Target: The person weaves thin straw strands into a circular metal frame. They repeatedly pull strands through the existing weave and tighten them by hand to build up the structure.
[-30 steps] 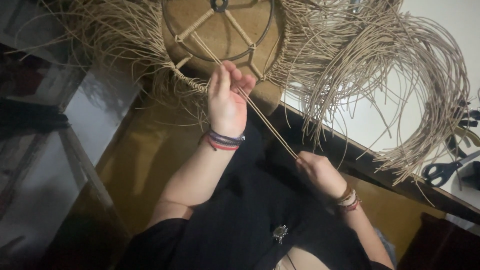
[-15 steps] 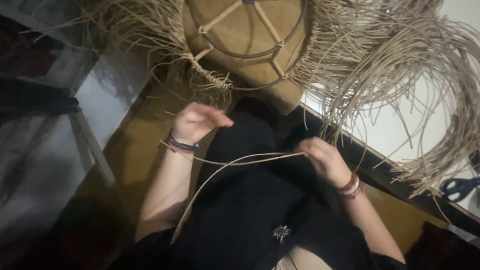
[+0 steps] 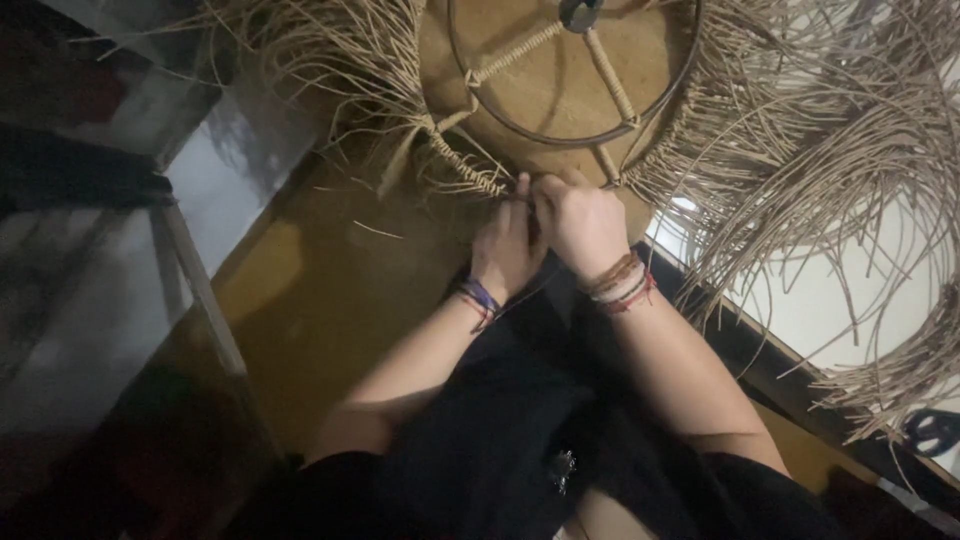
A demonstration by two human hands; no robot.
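Both hands are brought together at the near edge of the woven frame (image 3: 560, 90), where half a second ago they were held apart over the lap with a long strand stretched between them. The left hand (image 3: 508, 245) is closed narrowly with its fingertips pressed against the woven rim, and the right hand (image 3: 580, 222) is curled just beside it, touching it; whether a strand is pinched between the fingers cannot be told, since the fingertips are hidden against the weave and each other. Bracelets are seen at both wrists. The frame, a dark wire ring with wrapped spokes meeting at a hub, is now lower and nearer in view than before. Loose fibre strands (image 3: 830, 190) are fanned out from its rim to the right over a white surface (image 3: 830, 310), and a shaggier bunch is spread to the left. The top of the frame is cut off by the picture edge. Black clothing (image 3: 500, 440) fills the lap below the forearms. A dark object at the lower right edge is too cropped to identify.
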